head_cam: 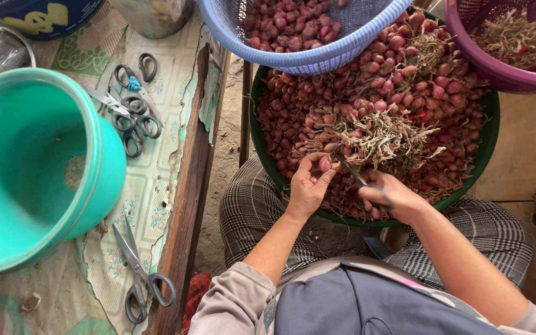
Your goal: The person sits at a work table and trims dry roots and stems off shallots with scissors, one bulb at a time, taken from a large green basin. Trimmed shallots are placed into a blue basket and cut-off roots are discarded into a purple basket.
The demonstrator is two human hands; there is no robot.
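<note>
A big dark green basin [490, 133] on my lap is heaped with small red shallots [367, 93] and a clump of dry roots and stems [383, 138]. My left hand [310, 183] pinches one shallot [325, 164] between thumb and fingers at the basin's near edge. My right hand [387, 197] grips small scissors [360, 180], blades pointing toward that shallot and a little apart from it.
A blue basket of shallots [308, 37] sits above the basin. At top right stands a purple basket of trimmings [516, 43]. At left a turquoise bucket [35, 167] lies on a bench with several scissors [133, 111] and another pair of scissors [141, 276].
</note>
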